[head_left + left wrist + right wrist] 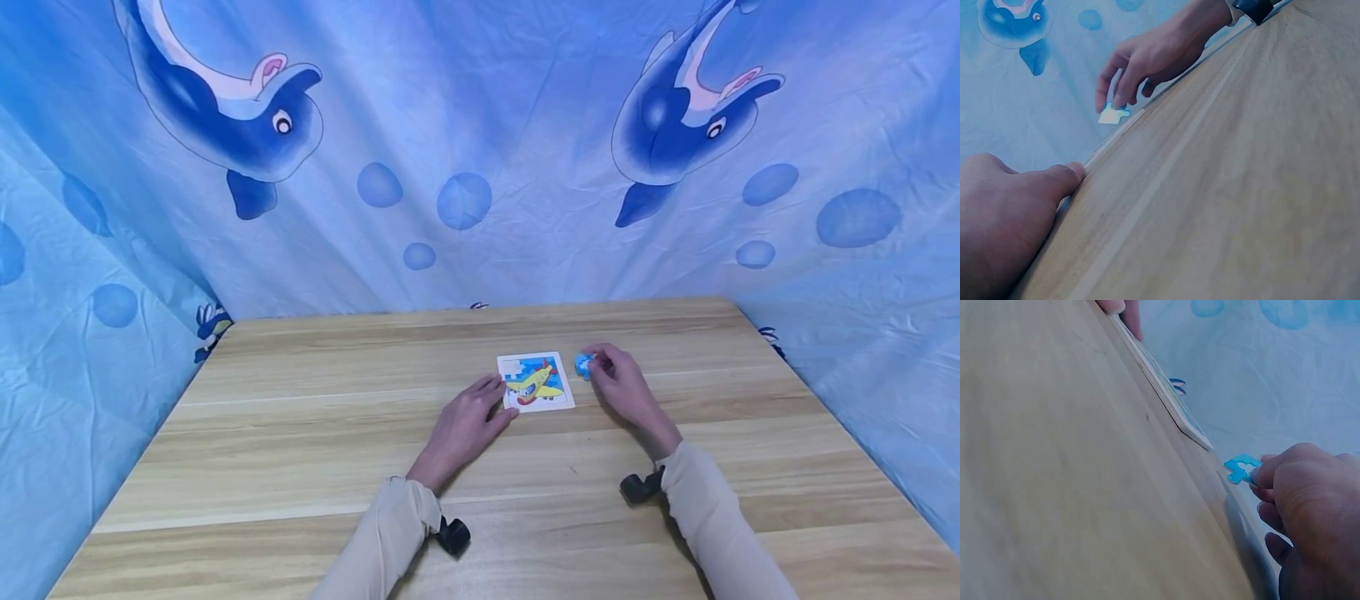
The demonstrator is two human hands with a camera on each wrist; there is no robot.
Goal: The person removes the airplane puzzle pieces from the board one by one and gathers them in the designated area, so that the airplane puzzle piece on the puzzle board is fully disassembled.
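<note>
A small square jigsaw puzzle (pixel 566 397) with a white frame and a yellow airplane picture lies on the table; its upper left part shows a pale gap. My left hand (pixel 467 423) holds the frame's lower left corner, thumb at the near edge and fingers at the left side. Just right of the frame, my right hand (pixel 624 387) pinches a blue and white puzzle piece (pixel 582 365) between thumb and fingers. From the right wrist, the piece (pixel 1241 467) appears raised off the wood, apart from the frame (pixel 1175 415). Fingertips partly cover it.
The wooden table (pixel 300 467) extends around both hands, its far edge against a blue curtain (pixel 517 258) printed with dolphins and bubbles. A black camera sits at each wrist, the left one (pixel 453 537) and the right one (pixel 637 490) both close above the tabletop.
</note>
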